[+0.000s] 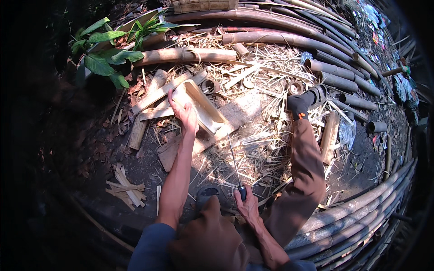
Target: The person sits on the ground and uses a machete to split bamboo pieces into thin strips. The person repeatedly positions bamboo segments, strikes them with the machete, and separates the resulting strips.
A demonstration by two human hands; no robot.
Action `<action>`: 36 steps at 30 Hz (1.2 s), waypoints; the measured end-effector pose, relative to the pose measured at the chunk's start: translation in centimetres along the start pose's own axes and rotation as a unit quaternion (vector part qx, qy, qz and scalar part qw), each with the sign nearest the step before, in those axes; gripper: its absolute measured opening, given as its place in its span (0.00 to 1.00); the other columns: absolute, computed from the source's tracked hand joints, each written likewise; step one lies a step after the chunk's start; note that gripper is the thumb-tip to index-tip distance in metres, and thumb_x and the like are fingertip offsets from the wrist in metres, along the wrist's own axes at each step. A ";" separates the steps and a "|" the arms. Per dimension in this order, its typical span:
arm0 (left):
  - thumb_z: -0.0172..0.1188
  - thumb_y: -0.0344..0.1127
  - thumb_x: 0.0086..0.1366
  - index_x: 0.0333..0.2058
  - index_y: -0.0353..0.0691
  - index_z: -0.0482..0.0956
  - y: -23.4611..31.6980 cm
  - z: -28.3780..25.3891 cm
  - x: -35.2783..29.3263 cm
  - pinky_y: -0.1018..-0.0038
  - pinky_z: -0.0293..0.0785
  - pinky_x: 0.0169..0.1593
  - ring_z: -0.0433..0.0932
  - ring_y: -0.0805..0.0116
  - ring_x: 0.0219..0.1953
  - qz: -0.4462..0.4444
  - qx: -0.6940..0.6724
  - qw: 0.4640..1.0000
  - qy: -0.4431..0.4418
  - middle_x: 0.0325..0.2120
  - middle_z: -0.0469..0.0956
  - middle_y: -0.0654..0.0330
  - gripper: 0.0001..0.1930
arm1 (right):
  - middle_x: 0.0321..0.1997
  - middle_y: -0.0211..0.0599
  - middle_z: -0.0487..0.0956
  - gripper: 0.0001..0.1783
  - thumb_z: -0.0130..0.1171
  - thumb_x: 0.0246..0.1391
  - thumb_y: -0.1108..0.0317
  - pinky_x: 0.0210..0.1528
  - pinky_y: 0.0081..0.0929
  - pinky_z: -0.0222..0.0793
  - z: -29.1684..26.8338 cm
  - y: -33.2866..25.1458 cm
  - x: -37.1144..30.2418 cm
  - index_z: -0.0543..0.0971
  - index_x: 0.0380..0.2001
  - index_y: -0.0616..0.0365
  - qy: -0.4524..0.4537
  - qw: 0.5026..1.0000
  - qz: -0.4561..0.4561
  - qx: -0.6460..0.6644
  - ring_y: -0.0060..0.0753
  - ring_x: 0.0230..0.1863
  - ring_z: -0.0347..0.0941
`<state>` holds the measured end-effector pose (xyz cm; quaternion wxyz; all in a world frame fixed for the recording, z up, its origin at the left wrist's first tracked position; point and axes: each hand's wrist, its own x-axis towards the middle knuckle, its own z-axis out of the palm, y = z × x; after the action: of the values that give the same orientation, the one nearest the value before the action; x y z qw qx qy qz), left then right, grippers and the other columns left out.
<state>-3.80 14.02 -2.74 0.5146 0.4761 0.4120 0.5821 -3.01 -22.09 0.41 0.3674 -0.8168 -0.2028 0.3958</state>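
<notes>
My left hand (184, 115) grips the left side of a split bamboo piece (209, 106), hollow and pale inside like a short trough. The piece rests tilted on a flat wooden board (181, 151). In my right hand (248, 205), lower down, is a tool with a dark handle (242, 193) and a long thin metal blade (234, 158). The blade reaches up toward the near end of the bamboo. Whether it touches, and whether the blade is toothed, I cannot make out.
Bamboo poles (289, 38) lie across the far side, and more poles (357, 212) curve along the right. Shavings (266, 140) litter the ground. Bamboo strips (126, 187) lie at the left, below a leafy plant (101, 58). My outstretched leg (307, 158) is on the right.
</notes>
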 end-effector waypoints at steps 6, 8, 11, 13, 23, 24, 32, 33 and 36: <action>0.48 0.24 0.62 0.65 0.36 0.53 4.1 -2.3 -5.5 0.64 0.53 0.67 0.57 0.57 0.65 0.123 0.213 0.969 -0.018 0.65 0.55 0.49 0.32 | 0.19 0.45 0.73 0.15 0.57 0.61 0.58 0.27 0.35 0.67 4.0 0.1 5.6 0.72 0.38 0.60 0.013 0.989 -0.137 -0.055 0.36 0.21 0.72; 0.46 0.40 0.68 0.60 0.33 0.61 6.6 -2.7 -4.7 0.67 0.61 0.61 0.69 0.59 0.55 0.057 0.069 0.988 -0.123 0.54 0.68 0.48 0.26 | 0.18 0.45 0.71 0.15 0.56 0.61 0.58 0.26 0.37 0.66 4.4 1.2 6.2 0.71 0.34 0.61 0.001 0.989 -0.132 -0.062 0.38 0.20 0.70; 0.45 0.48 0.69 0.55 0.30 0.69 8.1 -2.5 -3.0 0.67 0.67 0.58 0.77 0.61 0.49 0.060 0.030 0.963 -0.261 0.45 0.78 0.50 0.27 | 0.19 0.50 0.74 0.17 0.55 0.61 0.56 0.27 0.42 0.67 4.2 1.0 6.2 0.72 0.32 0.61 -0.016 0.991 -0.128 -0.028 0.52 0.23 0.73; 0.46 0.44 0.67 0.47 0.29 0.77 8.5 -1.1 -2.2 0.67 0.65 0.60 0.75 0.60 0.53 0.145 0.091 0.923 -0.345 0.47 0.78 0.50 0.23 | 0.20 0.52 0.75 0.17 0.55 0.61 0.55 0.28 0.44 0.68 4.0 0.8 6.1 0.73 0.32 0.61 -0.013 0.990 -0.131 -0.059 0.57 0.25 0.76; 0.53 0.31 0.69 0.43 0.33 0.79 5.4 1.4 -4.1 0.81 0.68 0.44 0.72 0.79 0.38 0.039 0.098 0.983 -0.152 0.37 0.78 0.62 0.10 | 0.20 0.53 0.74 0.19 0.56 0.60 0.53 0.29 0.43 0.67 2.6 0.3 6.6 0.71 0.32 0.61 -0.021 0.989 -0.130 -0.071 0.55 0.25 0.74; 0.53 0.31 0.70 0.43 0.34 0.79 5.1 1.3 -3.0 0.82 0.68 0.43 0.71 0.80 0.37 0.008 0.086 0.983 -0.165 0.36 0.77 0.64 0.10 | 0.20 0.53 0.74 0.19 0.57 0.60 0.53 0.29 0.41 0.68 2.2 -0.1 6.2 0.71 0.32 0.61 -0.035 0.991 -0.119 -0.049 0.54 0.25 0.74; 0.56 0.32 0.68 0.51 0.38 0.74 4.0 -0.3 3.8 0.80 0.66 0.47 0.69 0.79 0.40 -0.062 0.027 0.978 -0.196 0.36 0.74 0.66 0.13 | 0.22 0.30 0.73 0.22 0.59 0.60 0.58 0.25 0.23 0.65 -1.2 -7.7 1.0 0.71 0.51 0.59 0.005 0.890 -0.334 0.309 0.21 0.23 0.70; 0.56 0.32 0.68 0.51 0.37 0.73 3.9 -0.9 3.6 0.80 0.66 0.47 0.70 0.78 0.40 -0.068 0.021 0.976 -0.203 0.36 0.75 0.65 0.14 | 0.21 0.37 0.74 0.22 0.58 0.60 0.58 0.25 0.27 0.67 0.1 -6.3 1.8 0.70 0.51 0.60 0.019 0.851 -0.411 0.326 0.28 0.20 0.70; 0.56 0.31 0.68 0.51 0.34 0.71 4.3 0.3 2.5 0.80 0.66 0.47 0.72 0.78 0.41 -0.078 0.010 0.971 -0.225 0.38 0.77 0.62 0.15 | 0.20 0.43 0.74 0.21 0.57 0.61 0.58 0.25 0.33 0.67 4.3 1.1 5.9 0.71 0.48 0.62 0.019 0.976 -0.215 0.015 0.36 0.19 0.69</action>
<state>-4.47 15.92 1.83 0.6331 0.5663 0.3273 0.4140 -2.85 -17.25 -5.11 0.4595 -0.7559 -0.3609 0.2953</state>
